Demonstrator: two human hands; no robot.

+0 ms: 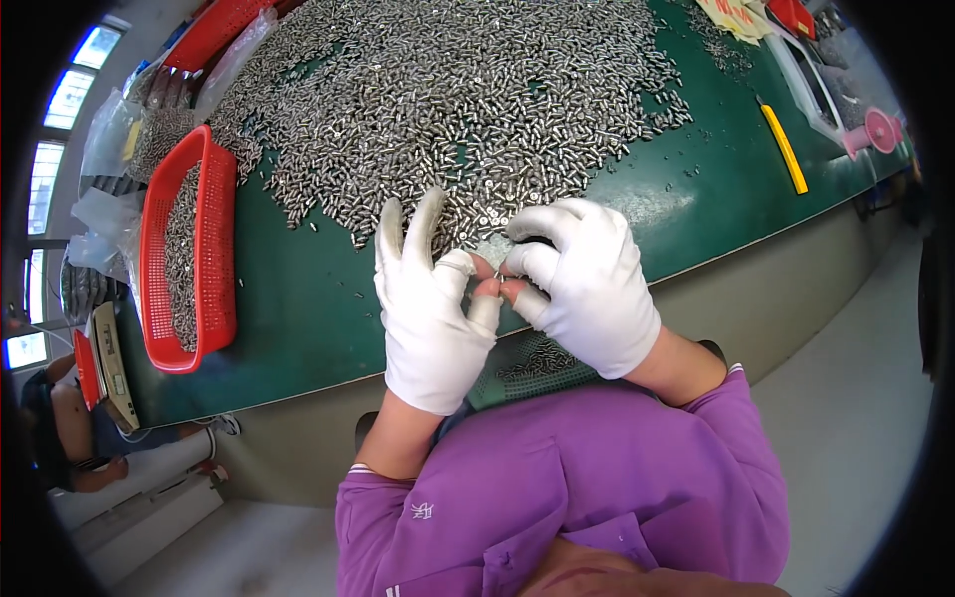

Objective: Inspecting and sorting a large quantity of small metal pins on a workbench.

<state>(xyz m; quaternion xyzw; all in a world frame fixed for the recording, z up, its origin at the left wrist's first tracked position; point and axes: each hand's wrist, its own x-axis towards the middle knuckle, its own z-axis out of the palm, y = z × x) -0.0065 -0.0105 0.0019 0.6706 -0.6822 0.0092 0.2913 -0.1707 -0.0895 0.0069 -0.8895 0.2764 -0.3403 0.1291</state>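
Left hand [428,318] (head view): white-gloved, was clamped on a tiny metal piece [499,281]
Right hand [592,279]: also white-gloved, pinched the same piece from its side
Metal pile [477,109]: sprawled across the green counter [298,328], just beyond both hands
Red basket [219,298]: sat left of the left hand, loads more bits inside

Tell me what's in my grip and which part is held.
A tiny metal piece, between the left grip and right grip; too small to tell which part.
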